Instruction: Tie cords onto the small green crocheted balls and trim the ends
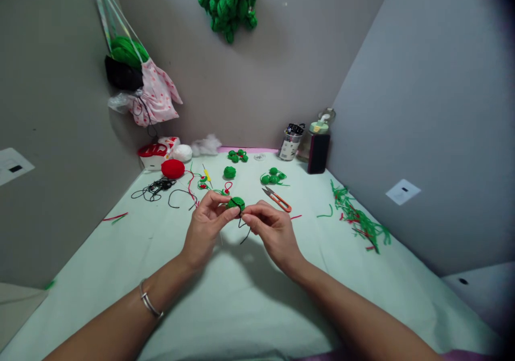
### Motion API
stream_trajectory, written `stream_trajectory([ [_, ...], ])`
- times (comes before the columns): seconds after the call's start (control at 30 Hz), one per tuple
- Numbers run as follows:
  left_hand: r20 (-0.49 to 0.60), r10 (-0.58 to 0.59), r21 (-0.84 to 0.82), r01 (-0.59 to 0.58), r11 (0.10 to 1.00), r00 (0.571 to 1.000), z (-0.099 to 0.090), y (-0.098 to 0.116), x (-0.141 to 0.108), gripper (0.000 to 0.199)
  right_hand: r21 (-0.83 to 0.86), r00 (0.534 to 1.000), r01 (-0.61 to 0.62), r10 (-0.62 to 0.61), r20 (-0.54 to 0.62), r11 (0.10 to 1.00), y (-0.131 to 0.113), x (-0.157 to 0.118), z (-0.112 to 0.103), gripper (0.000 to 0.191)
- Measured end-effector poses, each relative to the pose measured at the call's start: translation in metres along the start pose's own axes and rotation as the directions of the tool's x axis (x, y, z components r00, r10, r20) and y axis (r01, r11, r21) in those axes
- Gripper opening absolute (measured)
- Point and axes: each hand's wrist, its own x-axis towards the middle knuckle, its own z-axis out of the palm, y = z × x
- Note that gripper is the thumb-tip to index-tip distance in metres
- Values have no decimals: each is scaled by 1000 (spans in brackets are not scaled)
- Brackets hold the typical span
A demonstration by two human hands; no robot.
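Note:
Between the fingertips of my left hand (206, 227) I pinch a small green crocheted ball (236, 204). Black yarn (244, 237) runs across the ball, and its loose end dangles below. My right hand (272, 231) is closed at the ball's right side, thumb and forefinger pinched on the black yarn. Just beyond my hands lie a red yarn loop (228, 186) and orange-handled thread snips (277, 199). Another green ball (229, 172) rests farther back. A yellow-handled crochet hook (207, 174) is to the left of it.
At the left are a red yarn ball (173, 169) and tangled black yarn (155, 189). Green yarn scraps (358, 219) lie at the right. A pen cup (289, 145) and a dark phone (319, 154) stand at the back. Several green pieces (273, 177) lie near the snips.

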Motion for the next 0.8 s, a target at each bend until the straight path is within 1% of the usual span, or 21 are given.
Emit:
stream_trajectory([
  [0.13, -2, -27, -26, 27, 999, 1000, 1, 0, -1, 22, 2, 997, 69, -69, -22, 998, 4, -2, 3, 8],
  [0.2, -13, -25, -15, 25, 1000, 1000, 2, 0, -2, 21, 11, 997, 75, -74, -37, 997, 5, -4, 6, 6],
  [0.37, -29, 28, 59, -26, 998, 999, 4, -2, -4, 21, 108, 996, -39, 47, -70, 993, 5, -5, 10, 17],
  [0.5, -40, 82, 129, -76, 989, 996, 4, 1, -5, 21, 131, 994, -81, 90, -60, 988, 5, -1, 9, 22],
  [0.6, -23, 128, 174, -122, 977, 991, 2, 1, -2, 22, 133, 988, -150, 152, -3, 980, 7, 4, 6, 26],
  [0.7, -19, 164, 195, -157, 968, 986, -1, -1, 2, 22, 199, 967, -251, 240, 82, 947, 10, 7, 3, 27],
  [0.8, 9, 163, 183, -162, 970, 987, -4, -6, 5, 21, 294, 962, -270, 247, 114, 917, 10, 9, 1, 27],
])
